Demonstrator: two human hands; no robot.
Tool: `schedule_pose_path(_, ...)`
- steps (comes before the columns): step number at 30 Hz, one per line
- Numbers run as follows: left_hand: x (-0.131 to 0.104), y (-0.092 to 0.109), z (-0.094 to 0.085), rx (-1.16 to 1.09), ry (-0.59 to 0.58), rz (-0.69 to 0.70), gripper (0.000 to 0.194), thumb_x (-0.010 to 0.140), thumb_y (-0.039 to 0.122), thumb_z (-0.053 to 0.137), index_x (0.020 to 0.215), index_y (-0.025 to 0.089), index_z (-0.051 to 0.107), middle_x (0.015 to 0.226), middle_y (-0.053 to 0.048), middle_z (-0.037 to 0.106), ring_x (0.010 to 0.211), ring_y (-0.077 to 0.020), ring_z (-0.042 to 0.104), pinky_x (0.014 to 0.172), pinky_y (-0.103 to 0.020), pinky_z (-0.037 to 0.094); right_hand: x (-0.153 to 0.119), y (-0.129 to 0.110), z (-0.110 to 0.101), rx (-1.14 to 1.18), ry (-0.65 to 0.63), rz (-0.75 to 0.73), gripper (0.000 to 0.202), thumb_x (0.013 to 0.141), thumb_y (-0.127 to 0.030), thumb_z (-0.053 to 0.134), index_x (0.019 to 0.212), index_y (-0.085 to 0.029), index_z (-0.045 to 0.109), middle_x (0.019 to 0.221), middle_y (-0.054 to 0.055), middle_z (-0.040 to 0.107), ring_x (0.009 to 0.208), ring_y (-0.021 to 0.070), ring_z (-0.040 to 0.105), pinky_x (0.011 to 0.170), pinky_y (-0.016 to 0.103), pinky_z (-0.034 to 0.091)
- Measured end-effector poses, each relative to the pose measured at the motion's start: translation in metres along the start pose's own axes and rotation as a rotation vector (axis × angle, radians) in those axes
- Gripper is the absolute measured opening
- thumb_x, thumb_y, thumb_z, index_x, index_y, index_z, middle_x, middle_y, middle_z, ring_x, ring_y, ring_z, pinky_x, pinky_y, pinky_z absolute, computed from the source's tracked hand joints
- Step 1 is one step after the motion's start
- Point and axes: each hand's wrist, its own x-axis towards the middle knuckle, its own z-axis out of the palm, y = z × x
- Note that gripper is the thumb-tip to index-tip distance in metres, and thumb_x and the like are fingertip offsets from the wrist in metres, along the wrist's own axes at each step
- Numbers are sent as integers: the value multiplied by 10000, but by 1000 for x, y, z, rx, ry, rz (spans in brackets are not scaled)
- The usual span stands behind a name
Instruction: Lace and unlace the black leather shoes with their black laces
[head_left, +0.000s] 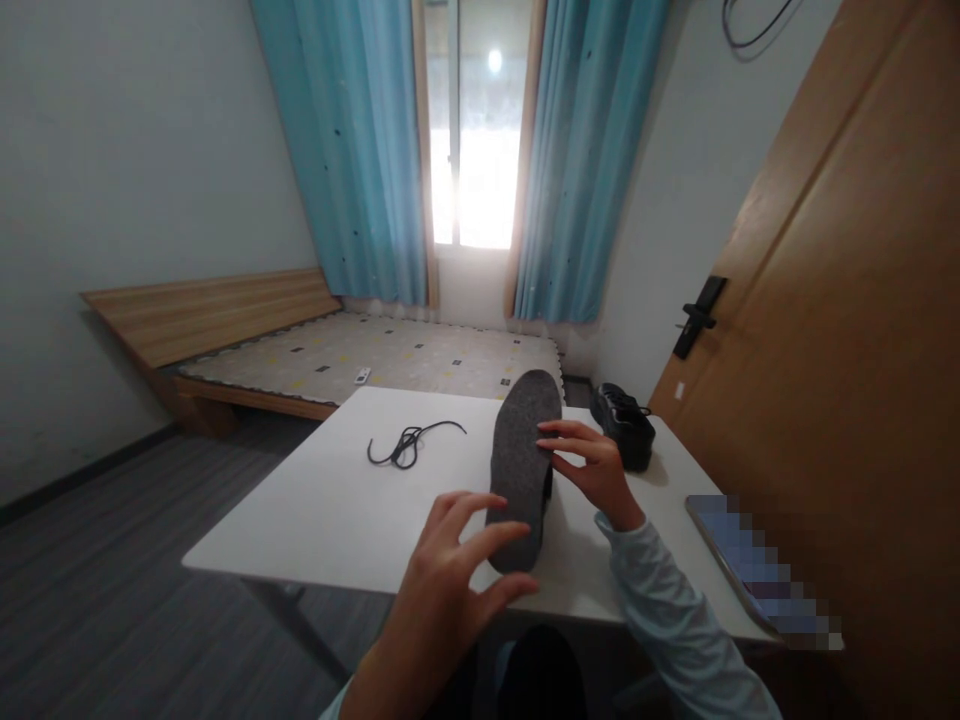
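over the white table (315, 520), the grey sole (521, 480) sits between the hands, long axis running near to far; the left hand (450, 575), spread wide, is nearer its close end; the right hand (596, 470), fingers narrower, meets its right edge; whether it grips, i cannot tell.

A white table (300, 520) stands on a grey floor (172, 560). A thin black string (406, 438) lies on its left part. A long grey sole (525, 430) is in the middle, with something dark (548, 487) under it. A black shoe (630, 430) and a flat screen (739, 555) are on the right.
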Motion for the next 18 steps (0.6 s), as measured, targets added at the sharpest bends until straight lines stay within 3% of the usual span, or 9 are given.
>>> schedule_pose_path(4,16,-34,20,-254,7,-385,277,831,318,581,1084,220,634,1228,-108,557,1114,-228,555,845,-366,533,-2,5,11,19,-71,15,252,831,-169,586,1023,-280,705,1107,64,671,1030,203,623,914,390,507)
schedule_pose_path(7,29,-60,35,-549,-75,-549,286,852,297,519,1088,165,612,1150,-108,622,928,-187,652,752,-301,553,-3,8,16,31,-128,29,241,833,-193,585,1026,-272,706,1114,72,672,1026,209,630,913,396,510)
schedule_pose_path(12,44,-81,43,-511,-106,-587,329,787,213,549,1095,142,640,1084,-102,669,825,-174,670,683,-271,548,-5,8,17,27,-128,46,271,832,-205,586,1077,-269,684,1226,81,620,1111,227,594,970,421,476)
schedule_pose_path(15,52,-89,36,-414,-85,-555,335,768,175,539,1080,155,660,1144,-100,646,796,-161,670,676,-270,547,-7,8,17,-2,-106,48,364,836,-197,580,1189,-275,616,1304,79,563,1178,229,546,1015,429,437)
schedule_pose_path(18,61,-106,24,-287,-40,-566,341,751,169,548,1068,164,673,1149,-94,645,764,-151,669,655,-249,535,-8,11,16,-60,-96,41,380,828,-185,585,1198,-272,603,1212,78,616,1137,225,562,987,424,451)
